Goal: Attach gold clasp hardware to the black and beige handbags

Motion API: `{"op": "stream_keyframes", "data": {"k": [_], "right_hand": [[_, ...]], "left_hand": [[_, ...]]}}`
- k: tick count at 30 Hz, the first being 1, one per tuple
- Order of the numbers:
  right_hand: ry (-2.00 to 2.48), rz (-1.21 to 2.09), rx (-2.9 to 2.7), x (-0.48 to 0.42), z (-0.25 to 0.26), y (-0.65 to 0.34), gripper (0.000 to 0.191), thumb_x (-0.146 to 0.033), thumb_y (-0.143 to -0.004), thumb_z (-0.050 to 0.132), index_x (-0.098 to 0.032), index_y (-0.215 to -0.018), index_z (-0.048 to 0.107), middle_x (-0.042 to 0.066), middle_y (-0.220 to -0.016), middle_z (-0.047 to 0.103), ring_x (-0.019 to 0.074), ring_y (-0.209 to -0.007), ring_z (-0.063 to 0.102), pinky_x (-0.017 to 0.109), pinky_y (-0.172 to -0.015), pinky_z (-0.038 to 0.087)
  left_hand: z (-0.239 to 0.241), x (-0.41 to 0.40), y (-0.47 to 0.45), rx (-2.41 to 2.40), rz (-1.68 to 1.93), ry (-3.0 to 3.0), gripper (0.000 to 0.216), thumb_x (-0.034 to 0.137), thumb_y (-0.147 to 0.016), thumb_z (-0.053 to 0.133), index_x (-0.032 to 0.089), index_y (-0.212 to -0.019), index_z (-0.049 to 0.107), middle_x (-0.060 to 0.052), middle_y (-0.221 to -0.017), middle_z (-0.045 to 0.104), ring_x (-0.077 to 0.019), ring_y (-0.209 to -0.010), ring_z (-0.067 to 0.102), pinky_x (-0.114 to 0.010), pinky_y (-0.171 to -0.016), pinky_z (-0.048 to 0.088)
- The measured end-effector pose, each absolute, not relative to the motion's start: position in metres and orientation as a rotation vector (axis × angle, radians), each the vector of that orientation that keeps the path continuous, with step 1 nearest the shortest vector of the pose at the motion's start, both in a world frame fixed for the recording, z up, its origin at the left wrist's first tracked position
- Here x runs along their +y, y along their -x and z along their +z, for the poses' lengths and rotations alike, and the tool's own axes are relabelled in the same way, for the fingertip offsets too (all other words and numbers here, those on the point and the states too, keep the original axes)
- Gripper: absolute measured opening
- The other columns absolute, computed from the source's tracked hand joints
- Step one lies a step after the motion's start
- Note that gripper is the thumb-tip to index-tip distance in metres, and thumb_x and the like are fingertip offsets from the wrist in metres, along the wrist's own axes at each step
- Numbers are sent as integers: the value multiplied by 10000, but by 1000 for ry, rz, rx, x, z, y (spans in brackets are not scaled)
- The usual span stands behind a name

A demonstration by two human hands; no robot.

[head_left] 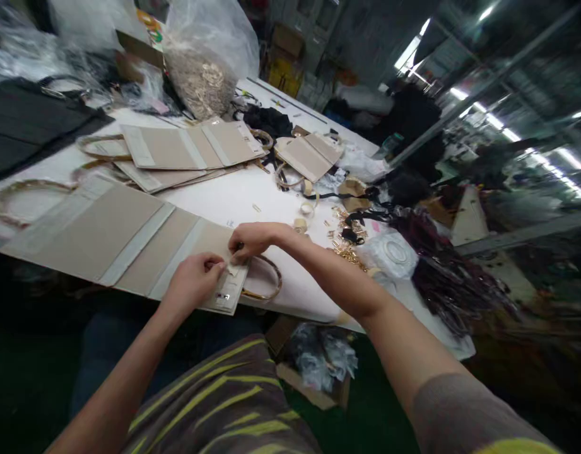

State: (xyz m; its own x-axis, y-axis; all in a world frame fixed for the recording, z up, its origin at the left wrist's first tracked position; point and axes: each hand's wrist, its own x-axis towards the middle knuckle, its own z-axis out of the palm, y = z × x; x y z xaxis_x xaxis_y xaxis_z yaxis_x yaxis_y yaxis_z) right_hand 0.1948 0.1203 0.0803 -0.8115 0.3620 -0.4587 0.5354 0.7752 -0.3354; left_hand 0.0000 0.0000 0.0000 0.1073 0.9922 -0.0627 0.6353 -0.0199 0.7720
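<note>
A long beige board panel with pale tape strips across it lies along the front edge of the table. Ring-shaped handles stick out at its ends, one handle at the right and another handle at the left. My left hand rests over the panel's right end, thumb and fingers pinched together. Close beside it, my right hand is closed too, its fingertips down at the panel. A small pale scrap shows between the hands; what the fingertips hold is hidden. Below sits a small metal fitting.
More beige panels with ring handles are stacked behind, and another panel lies farther right. Tape rolls and a pile of gold metal pieces lie to the right. A clear bag stands at the back.
</note>
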Motion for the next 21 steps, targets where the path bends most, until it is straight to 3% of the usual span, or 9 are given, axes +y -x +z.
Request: {"op": "stream_keyframes", "data": {"k": [21], "right_hand": [[-700, -454, 2528, 120, 90, -178, 196, -345, -1016, 784, -186, -1093, 871, 49, -1004, 827, 158, -793, 621, 297, -680, 342]], "left_hand": [[-5, 2, -8, 1711, 677, -1643, 322, 461, -878, 625, 221, -946, 829, -79, -905, 835, -269, -846, 742, -364, -724, 456]]}}
